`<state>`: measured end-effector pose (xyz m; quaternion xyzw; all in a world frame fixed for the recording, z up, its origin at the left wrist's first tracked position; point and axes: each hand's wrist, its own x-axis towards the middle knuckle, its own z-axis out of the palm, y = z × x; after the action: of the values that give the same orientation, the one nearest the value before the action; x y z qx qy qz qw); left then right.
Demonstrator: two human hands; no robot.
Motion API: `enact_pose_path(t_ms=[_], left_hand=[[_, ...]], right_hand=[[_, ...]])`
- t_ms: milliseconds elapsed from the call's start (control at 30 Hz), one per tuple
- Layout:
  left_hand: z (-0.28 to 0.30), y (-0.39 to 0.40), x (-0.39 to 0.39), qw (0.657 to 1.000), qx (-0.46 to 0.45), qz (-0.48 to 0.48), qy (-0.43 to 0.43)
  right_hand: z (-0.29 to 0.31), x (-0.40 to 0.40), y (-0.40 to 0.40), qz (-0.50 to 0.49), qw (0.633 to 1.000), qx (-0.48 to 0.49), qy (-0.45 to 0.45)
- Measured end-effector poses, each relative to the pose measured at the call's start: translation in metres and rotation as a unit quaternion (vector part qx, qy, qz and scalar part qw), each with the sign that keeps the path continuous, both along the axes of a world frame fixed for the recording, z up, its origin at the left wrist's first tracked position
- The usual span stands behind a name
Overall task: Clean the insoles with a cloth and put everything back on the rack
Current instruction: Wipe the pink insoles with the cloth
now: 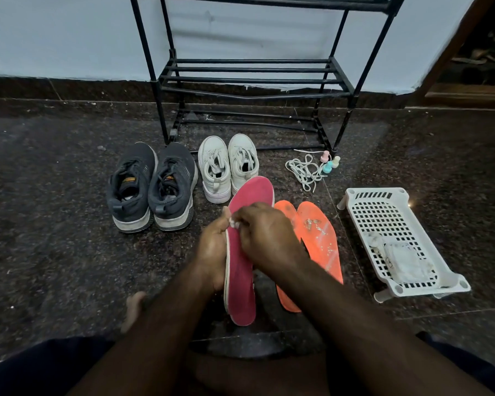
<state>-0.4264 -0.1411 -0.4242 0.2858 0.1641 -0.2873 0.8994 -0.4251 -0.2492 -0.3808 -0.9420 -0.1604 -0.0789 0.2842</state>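
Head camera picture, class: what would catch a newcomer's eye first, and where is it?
The pink insole stands out at the centre, held on edge by the left hand while the right hand presses a small white cloth against it. Two orange insoles lie on the floor just right of it. Behind, two pairs of shoes sit before a black rack.

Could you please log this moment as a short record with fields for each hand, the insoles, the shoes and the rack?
left hand: left hand grips the pink insole by its edge, holding it up
right hand: right hand pinches a small white cloth against the pink insole
other insoles: two orange insoles lie on the floor
shoes: grey pair and white pair stand on the floor
rack: black rack, its visible shelves bare
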Motion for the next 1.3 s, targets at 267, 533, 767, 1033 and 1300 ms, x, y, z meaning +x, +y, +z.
enact_pose_path(t_ms=[267,533,767,1033,1300], left_hand=[[0.009,0.012,0.008,0.995,0.007,0.1,0.015],[-0.012,0.044,0.024,0.974,0.092,0.202,0.049],[-0.067,0.053,0.022,0.866,0.463,0.182,0.051],[-0.086,0.066,0.017,0.729,0.684,0.036,-0.014],[-0.058,0.024,0.004,0.628,0.76,-0.022,-0.166]], right_hand=[[0.005,-0.025,0.01,0.012,0.984,0.075,0.164],[0.0,-0.011,-0.022,0.015,0.923,0.215,0.32],[-0.019,0.013,-0.076,-0.123,0.903,0.249,0.327],[-0.025,0.022,-0.097,-0.167,0.901,0.251,0.312],[-0.03,0.031,-0.12,-0.244,0.895,0.245,0.282]])
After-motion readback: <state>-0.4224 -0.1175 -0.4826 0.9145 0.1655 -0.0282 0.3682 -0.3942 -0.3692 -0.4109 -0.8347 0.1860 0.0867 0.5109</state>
